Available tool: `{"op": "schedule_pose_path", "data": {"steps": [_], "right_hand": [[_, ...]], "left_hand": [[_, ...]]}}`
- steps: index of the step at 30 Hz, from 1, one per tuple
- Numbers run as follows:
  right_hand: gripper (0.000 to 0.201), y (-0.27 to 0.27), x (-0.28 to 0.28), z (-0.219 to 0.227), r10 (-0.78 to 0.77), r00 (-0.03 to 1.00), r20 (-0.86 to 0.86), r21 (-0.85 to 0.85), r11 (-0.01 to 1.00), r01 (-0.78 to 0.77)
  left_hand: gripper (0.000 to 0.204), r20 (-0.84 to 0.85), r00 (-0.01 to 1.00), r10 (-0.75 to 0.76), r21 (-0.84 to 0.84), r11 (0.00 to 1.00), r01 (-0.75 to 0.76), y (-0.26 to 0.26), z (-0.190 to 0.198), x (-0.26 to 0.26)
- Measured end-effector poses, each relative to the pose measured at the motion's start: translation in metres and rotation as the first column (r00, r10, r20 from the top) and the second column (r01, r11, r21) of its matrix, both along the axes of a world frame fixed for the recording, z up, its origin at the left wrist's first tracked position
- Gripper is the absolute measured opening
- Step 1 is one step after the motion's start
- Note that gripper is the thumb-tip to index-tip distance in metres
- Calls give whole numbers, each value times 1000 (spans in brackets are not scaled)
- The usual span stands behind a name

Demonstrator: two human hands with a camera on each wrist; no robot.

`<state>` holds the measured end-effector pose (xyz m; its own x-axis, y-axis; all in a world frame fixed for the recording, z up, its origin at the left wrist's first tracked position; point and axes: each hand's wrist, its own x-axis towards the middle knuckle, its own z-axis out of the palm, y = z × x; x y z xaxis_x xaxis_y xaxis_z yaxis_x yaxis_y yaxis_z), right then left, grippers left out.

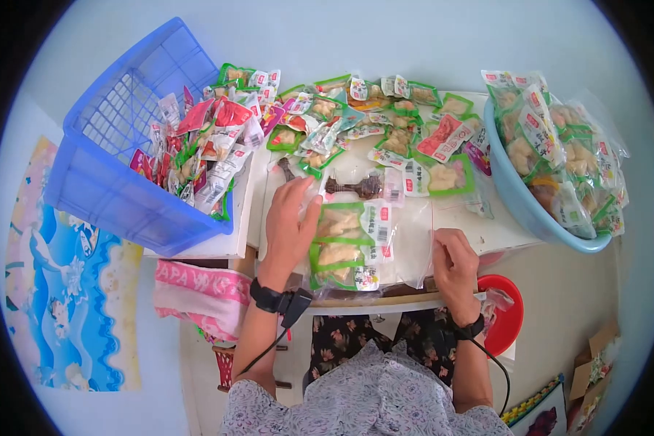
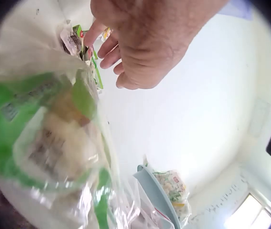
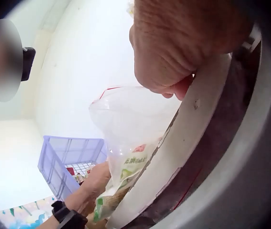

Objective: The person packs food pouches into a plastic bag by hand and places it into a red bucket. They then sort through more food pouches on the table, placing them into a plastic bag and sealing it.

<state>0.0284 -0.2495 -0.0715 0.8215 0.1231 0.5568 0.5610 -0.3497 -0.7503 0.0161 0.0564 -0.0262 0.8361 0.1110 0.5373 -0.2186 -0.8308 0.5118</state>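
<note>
A clear plastic bag [image 1: 411,251] lies in front of me on the white table, its red-lined mouth facing right. Inside are green-edged food packets [image 1: 341,221] with pale pieces and white labels; a packet with a dark brown piece [image 1: 352,187] lies at its far end. My left hand [image 1: 292,221] rests along the left side of the bag, fingers loosely extended in the left wrist view. Curled at the bag's mouth, by the table's front edge, is my right hand [image 1: 454,265]; its fingertips are mostly hidden, and I cannot tell whether they pinch the plastic.
A tilted blue-purple crate [image 1: 116,182] of packets stands left. Several loose packets [image 1: 327,109] cover the table's back. At right, a light blue basin [image 1: 512,196] is heaped with filled bags. Below sit a red bucket [image 1: 512,327] and a pink towel [image 1: 196,291].
</note>
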Motion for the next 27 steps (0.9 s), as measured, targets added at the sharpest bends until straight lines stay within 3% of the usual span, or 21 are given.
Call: {"op": "schedule_pose_path", "data": {"steps": [3, 5, 11, 16, 17, 23, 27], "right_hand": [[17, -2, 5, -1, 24, 1000, 13, 9, 1000, -24], [14, -3, 8, -5, 45, 998, 37, 20, 999, -45], [13, -16, -3, 6, 144, 981, -128, 79, 988, -135], [14, -32, -21, 0, 284, 923, -259, 338, 922, -189], [15, -34, -24, 1, 299, 910, -287, 374, 910, -181], [14, -53, -50, 23, 425, 856, -294, 203, 903, -379], [14, -71, -82, 15, 560, 671, -486, 360, 828, -430]], "left_hand": [[36, -95, 995, 26, -54, 998, -31, 2, 2, 12], [37, -60, 998, 8, -6, 1000, -8, 1, 1, 20], [37, -113, 993, -25, 18, 999, 27, -4, 11, 39], [36, -99, 985, -143, -34, 989, 141, -14, 28, 38], [35, -88, 983, -163, -28, 987, 161, -18, 36, 34], [25, 14, 952, -305, -34, 952, 305, -31, 102, 8], [17, -46, 911, -410, -117, 908, 403, -31, 174, -16]]}}
